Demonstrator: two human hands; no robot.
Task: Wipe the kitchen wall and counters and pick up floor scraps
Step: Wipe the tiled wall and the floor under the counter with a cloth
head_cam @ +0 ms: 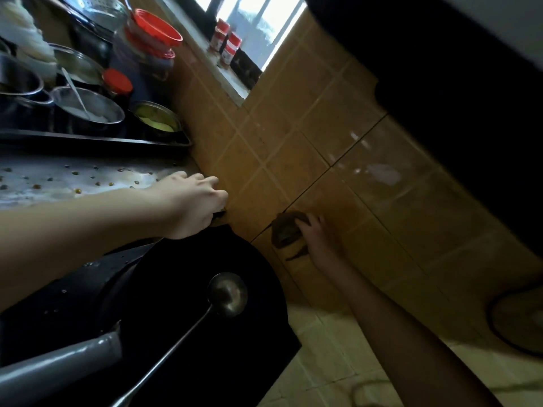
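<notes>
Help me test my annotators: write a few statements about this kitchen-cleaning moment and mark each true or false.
1. The right hand holds a brown cloth against the tiled wall. True.
2. The ladle lies on the floor. False: it rests in the black wok.
3. Red-capped bottles stand on the window sill. True.
4. The left hand holds the ladle. False: it is at the counter edge by the wall, away from the ladle.

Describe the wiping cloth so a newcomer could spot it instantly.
Find the tan tiled wall right of the black wok. Low on it, the right hand holds a crumpled dark brown cloth against the tiles. It is the only soft, dark thing on that wall.
</notes>
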